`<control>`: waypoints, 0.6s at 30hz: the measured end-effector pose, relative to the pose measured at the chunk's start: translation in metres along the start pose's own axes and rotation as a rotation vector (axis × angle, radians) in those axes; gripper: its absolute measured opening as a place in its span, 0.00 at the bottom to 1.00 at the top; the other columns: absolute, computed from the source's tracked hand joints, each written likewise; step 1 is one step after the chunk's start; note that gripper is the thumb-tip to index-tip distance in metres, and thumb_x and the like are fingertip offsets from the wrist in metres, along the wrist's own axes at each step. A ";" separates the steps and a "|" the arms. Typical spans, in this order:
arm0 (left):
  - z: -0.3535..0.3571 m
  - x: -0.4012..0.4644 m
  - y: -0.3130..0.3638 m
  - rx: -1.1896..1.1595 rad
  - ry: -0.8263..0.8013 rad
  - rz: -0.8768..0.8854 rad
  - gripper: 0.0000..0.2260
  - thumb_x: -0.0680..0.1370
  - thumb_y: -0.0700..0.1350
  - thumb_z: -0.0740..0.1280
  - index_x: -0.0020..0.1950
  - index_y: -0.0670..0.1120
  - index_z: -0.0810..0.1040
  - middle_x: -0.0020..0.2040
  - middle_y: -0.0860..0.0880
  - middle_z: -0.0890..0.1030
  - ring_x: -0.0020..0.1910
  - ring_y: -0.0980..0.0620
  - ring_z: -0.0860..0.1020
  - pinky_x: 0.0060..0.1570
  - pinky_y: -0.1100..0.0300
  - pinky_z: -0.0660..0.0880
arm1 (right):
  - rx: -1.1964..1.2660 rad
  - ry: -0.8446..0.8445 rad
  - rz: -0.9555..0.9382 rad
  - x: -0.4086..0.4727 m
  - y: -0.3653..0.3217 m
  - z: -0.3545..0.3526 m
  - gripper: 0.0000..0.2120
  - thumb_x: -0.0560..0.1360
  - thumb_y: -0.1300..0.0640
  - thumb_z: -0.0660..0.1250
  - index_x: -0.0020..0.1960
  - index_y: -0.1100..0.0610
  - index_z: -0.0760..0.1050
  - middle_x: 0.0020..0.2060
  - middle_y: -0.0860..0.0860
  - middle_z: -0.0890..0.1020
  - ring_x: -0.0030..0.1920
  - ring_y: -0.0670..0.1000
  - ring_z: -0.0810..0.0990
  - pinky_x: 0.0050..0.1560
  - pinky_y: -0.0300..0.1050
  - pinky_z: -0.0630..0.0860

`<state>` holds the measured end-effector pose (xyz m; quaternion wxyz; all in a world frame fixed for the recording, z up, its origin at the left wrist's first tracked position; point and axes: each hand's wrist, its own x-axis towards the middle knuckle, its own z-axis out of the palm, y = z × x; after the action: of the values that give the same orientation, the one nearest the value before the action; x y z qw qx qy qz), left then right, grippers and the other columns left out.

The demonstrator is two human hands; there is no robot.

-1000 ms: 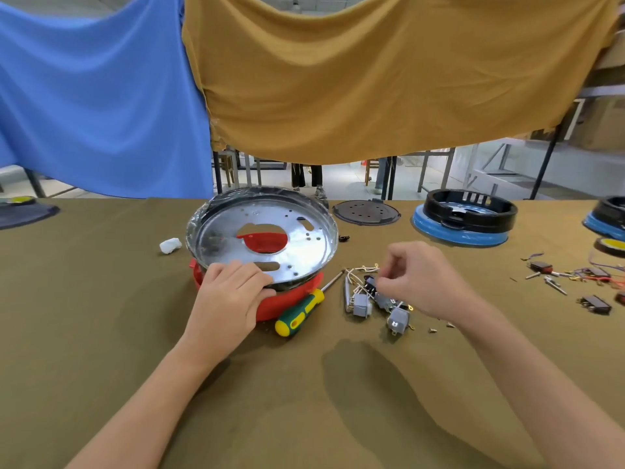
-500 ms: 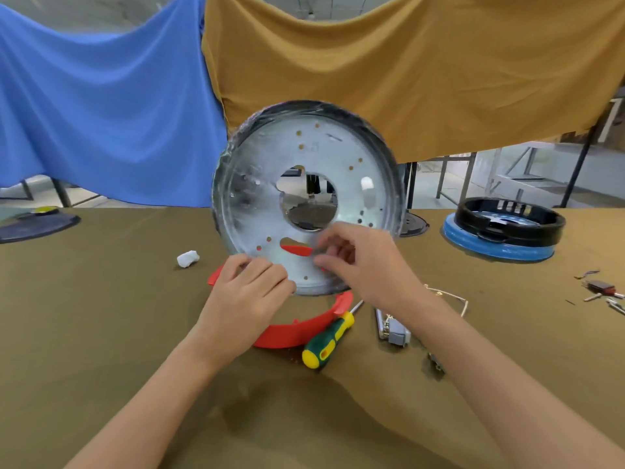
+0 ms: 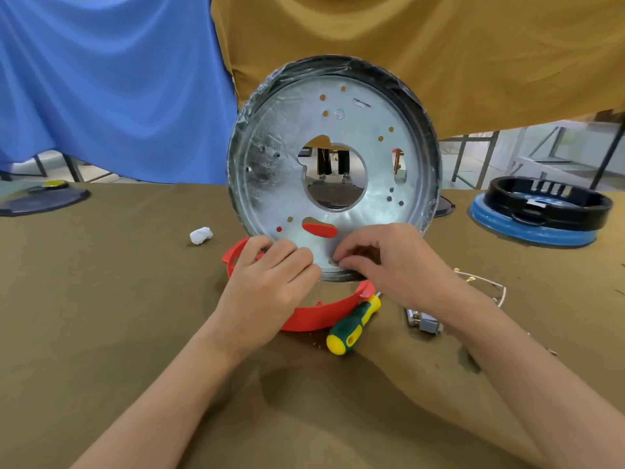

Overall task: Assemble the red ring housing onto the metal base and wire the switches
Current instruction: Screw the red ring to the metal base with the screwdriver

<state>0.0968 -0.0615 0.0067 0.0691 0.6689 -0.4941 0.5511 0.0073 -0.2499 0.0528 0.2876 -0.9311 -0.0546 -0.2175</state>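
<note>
The metal base (image 3: 341, 231), a round galvanised disc with a dull speckled sheen, is standing nearly upright on its lower edge just above both hands, its face turned toward the camera. Its raised rim is wrapped in crinkled clear film over a dark band, and its flat face is pierced by a large central hole, an oblong slot and many small round holes. The left hand (image 3: 270, 292) is gripping the disc's lower left edge, fingers curled over the rim. The right hand (image 3: 392, 262) is pinching the lower edge beside it, fingertips (image 3: 341, 257) bent in against the metal; whether they are also holding some small part I cannot tell.

The red ring housing (image 3: 324, 313), smooth moulded plastic, is lying on the olive cloth table (image 3: 101, 316) directly under both hands, and its red is showing through the disc's slot. A screwdriver (image 3: 355, 326) with a glossy green and yellow handle is resting against the ring just below the right hand. Small grey boxy switches (image 3: 422, 321) with thin pale wires (image 3: 487, 282) are lying beside the right wrist. A crumpled white wad (image 3: 201, 235) is sitting to the left of the left hand. A black ring on a blue base (image 3: 541, 211) is standing far to the right.
</note>
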 end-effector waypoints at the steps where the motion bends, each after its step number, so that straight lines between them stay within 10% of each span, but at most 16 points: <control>1: -0.001 0.000 0.001 0.000 0.000 0.000 0.12 0.77 0.32 0.64 0.38 0.44 0.79 0.36 0.49 0.77 0.36 0.46 0.76 0.44 0.55 0.66 | -0.002 -0.011 -0.002 -0.001 -0.001 0.001 0.07 0.76 0.63 0.70 0.46 0.52 0.84 0.41 0.43 0.85 0.44 0.40 0.80 0.47 0.32 0.75; 18: -0.004 0.003 0.008 0.011 0.005 0.007 0.16 0.78 0.31 0.58 0.38 0.44 0.81 0.36 0.49 0.78 0.36 0.47 0.77 0.46 0.56 0.65 | -0.018 0.070 0.084 0.001 -0.003 0.013 0.07 0.73 0.62 0.73 0.40 0.50 0.83 0.38 0.44 0.78 0.43 0.39 0.76 0.41 0.29 0.71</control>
<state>0.0875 -0.0648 0.0074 0.0646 0.6664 -0.4930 0.5557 0.0123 -0.2407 0.0453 0.2897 -0.9271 -0.0036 -0.2379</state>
